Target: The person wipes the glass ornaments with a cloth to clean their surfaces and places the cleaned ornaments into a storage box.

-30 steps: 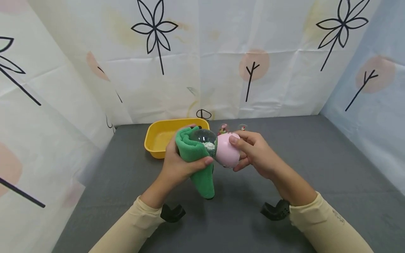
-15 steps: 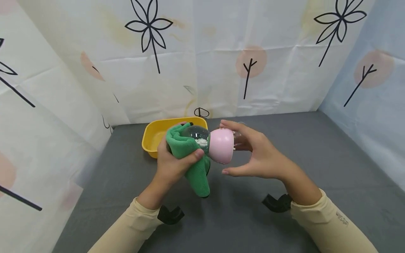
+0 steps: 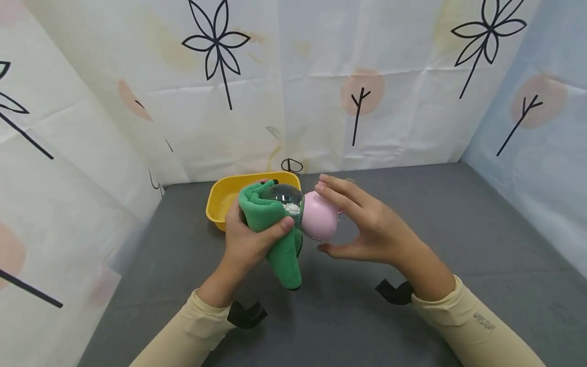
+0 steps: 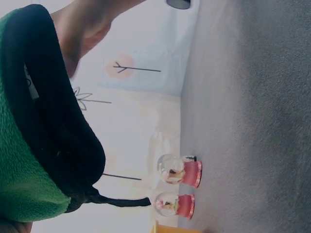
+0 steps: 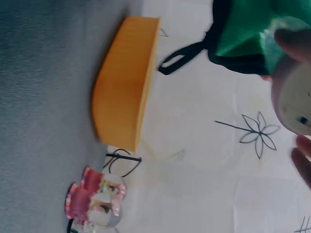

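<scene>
My left hand [image 3: 247, 244] grips a green cloth [image 3: 263, 209] with black edging, folded around the glass dome [image 3: 282, 192] of a snow globe. The globe lies tipped sideways in the air, its pink base [image 3: 320, 216] facing right. White bits show inside the dome. Around that base my right hand [image 3: 369, 224] is spread, fingertips at its upper edge and thumb just below it. The base's pale underside [image 5: 296, 99] shows in the right wrist view. In the left wrist view the cloth [image 4: 34, 165] hides the globe, and a black loop [image 4: 121, 201] hangs from its trim.
A yellow basin [image 3: 215, 204] stands behind my left hand on the grey table [image 3: 348, 316]. Two small snow globes with red-pink bases [image 4: 192, 174] [image 4: 185, 206] stand beside it, mostly hidden behind my right hand in the head view. Patterned cloth walls [image 3: 321, 112] enclose the table.
My right hand has let go of the pink base, spread, and come back close around it. The base has turned a little. The left hand, cloth and globe have shifted slightly left.
</scene>
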Tool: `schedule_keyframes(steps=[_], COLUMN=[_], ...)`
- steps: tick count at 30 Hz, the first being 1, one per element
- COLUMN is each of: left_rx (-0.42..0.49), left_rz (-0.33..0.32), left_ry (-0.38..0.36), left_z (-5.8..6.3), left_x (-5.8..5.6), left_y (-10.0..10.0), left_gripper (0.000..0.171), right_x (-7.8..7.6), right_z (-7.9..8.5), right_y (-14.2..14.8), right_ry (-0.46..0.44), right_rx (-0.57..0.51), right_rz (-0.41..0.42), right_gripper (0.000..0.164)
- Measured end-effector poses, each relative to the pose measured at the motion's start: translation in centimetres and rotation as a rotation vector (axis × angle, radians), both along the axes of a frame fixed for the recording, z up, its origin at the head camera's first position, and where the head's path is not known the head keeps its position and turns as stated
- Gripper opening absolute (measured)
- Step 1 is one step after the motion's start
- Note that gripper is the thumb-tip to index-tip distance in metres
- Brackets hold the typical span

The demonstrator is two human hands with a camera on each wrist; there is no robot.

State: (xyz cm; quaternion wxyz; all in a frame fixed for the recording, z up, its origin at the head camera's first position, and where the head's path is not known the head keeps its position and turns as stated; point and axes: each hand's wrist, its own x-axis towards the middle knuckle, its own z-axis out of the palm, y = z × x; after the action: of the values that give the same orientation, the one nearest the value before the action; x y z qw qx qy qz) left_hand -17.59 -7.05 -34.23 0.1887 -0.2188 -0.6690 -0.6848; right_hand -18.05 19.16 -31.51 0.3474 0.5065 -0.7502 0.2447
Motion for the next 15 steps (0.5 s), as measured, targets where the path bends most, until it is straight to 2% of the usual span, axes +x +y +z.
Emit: schedule_keyframes(steps=[3, 8, 11, 15], left_rx=[0.001, -0.008, -0.001, 0.005], left_rz=[0.011, 0.011, 0.022, 0.033], left_ry=[-0.005, -0.013, -0.021, -0.025], left_z=[0.1, 0.1, 0.1, 0.1], left_x=[0.1, 0.1, 0.1, 0.0], left_y=[-0.1, -0.2, -0.2, -0.3], left_gripper=[0.079, 0.078, 0.076, 0.074], right_x=[-0.1, -0.2, -0.3, -0.4], right_z=[-0.3, -0.8, -1.1, -1.2], right_y=[-0.3, -0.8, -1.1, -1.4], right_ry=[0.123, 0.302, 0.36, 0.409], right_rx=[0.002, -0.006, -0.005, -0.023], right_rz=[-0.028, -0.049, -0.065, -0.061], right_gripper=[0.083, 0.049, 0.037, 0.03])
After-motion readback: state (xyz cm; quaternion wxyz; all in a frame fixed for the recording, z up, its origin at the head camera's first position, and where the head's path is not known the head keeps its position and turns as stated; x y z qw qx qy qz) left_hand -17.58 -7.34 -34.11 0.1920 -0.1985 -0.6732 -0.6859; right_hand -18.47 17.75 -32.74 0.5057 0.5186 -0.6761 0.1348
